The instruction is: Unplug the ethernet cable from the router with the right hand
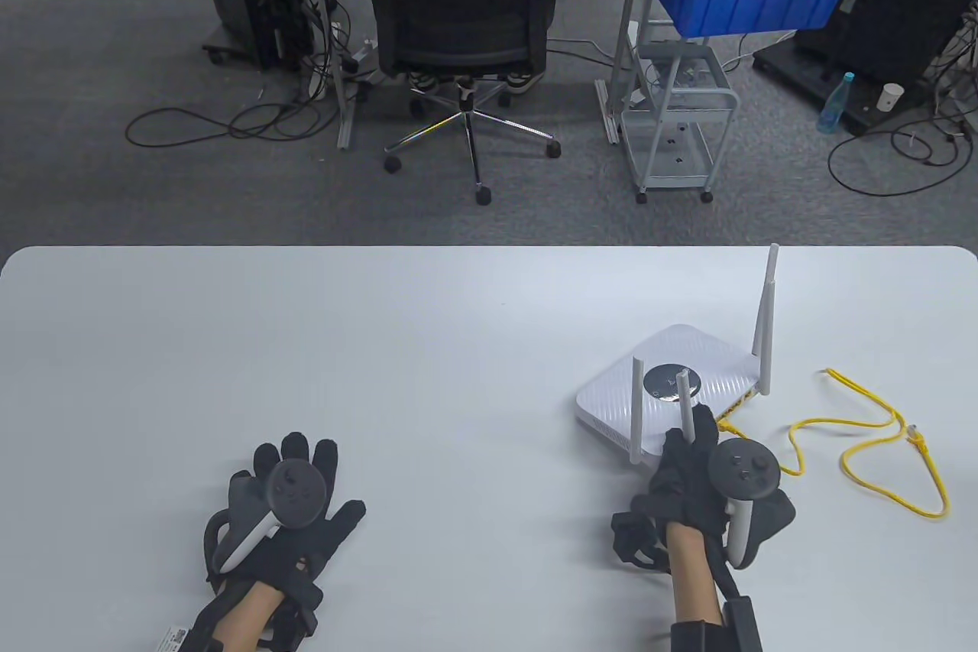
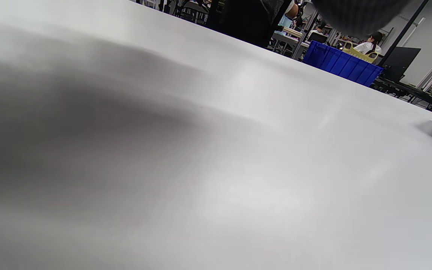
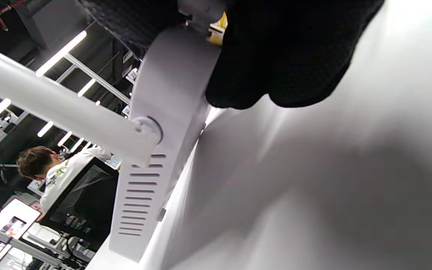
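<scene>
So here's where I'm at: the router [image 1: 672,388] sits on the right half of the tabletop [image 1: 382,346], antennas up, and the yellow ethernet cable [image 1: 879,446] runs out from its near right side and loops loosely off to the right, its free plug lying on the surface. My right hand [image 1: 699,472] is tucked against the router's near edge, right by where the yellow goes in. In the right wrist view the gloved fingers [image 3: 283,56] are up against the casing with a bit of yellow showing, but I honestly can't tell if the grip is actually pinching the plug or just resting beside it.

Left hand [image 1: 286,499] is flat on the tabletop well away, fingers spread, holding nothing.

Handling guess: the cable is light and floppy, so tugging on the cord itself is a bad idea. I'd take the stiff plug body right at the port and squeeze the latch tab. The router looks like light plastic and will probably slide or tip when I pull, since nothing is bracing it.

Room-wise, there's plenty of bare surface toward me and to the right for drawing the plug out. The two near antennas flank my hand closely, so that's the thing to watch. The far edge is well clear.
</scene>
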`<state>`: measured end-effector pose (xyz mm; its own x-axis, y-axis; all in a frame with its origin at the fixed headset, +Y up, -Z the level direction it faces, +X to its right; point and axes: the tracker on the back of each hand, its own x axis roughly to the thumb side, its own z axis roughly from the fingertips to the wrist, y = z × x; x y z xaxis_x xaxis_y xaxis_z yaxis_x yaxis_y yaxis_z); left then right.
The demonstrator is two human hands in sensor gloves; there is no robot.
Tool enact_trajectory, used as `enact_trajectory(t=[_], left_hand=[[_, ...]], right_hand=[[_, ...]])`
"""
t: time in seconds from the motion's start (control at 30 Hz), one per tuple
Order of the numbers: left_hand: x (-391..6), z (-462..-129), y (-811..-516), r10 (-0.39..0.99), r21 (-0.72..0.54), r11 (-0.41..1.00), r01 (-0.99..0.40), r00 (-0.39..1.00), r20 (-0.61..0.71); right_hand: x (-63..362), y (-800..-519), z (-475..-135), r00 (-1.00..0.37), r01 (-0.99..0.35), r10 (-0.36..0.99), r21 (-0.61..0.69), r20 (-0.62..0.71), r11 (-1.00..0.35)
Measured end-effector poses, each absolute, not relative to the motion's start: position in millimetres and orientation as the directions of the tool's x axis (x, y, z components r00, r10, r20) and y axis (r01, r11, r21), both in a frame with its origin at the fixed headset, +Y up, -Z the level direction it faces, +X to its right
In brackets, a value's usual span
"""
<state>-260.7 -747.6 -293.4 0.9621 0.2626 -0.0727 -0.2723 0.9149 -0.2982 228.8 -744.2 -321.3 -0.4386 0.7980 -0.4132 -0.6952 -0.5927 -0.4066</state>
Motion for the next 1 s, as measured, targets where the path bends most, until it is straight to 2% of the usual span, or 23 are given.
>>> enact_trajectory(t=[0.23, 0.5, 0.67, 0.87, 1.0], left_hand=[[-264, -293, -747, 0.279, -0.298, 0.909, -0.291, 0.957, -0.084], [-266, -294, -747, 0.304, -0.299, 0.900, -0.318, 0.948, -0.095], [-269, -295, -747, 0.354, -0.305, 0.878, -0.368, 0.930, -0.102], [-272, -295, -746, 0.490, -0.298, 0.817, -0.493, 0.867, -0.090], [-274, -294, -745, 0.664, -0.277, 0.703, -0.655, 0.744, -0.072]], right_hand=[[231, -748, -319, -0.277, -0.794, 0.898, -0.445, -0.342, -0.414], [205, -733, -317, -0.315, -0.858, 0.928, -0.357, -0.202, -0.369], [175, -725, -313, -0.310, -0.911, 0.943, -0.248, -0.118, -0.330], [135, -719, -306, -0.320, -0.941, 0.947, -0.108, -0.029, -0.321], [110, -716, -299, -0.309, -0.951, 0.951, -0.012, 0.016, -0.309]])
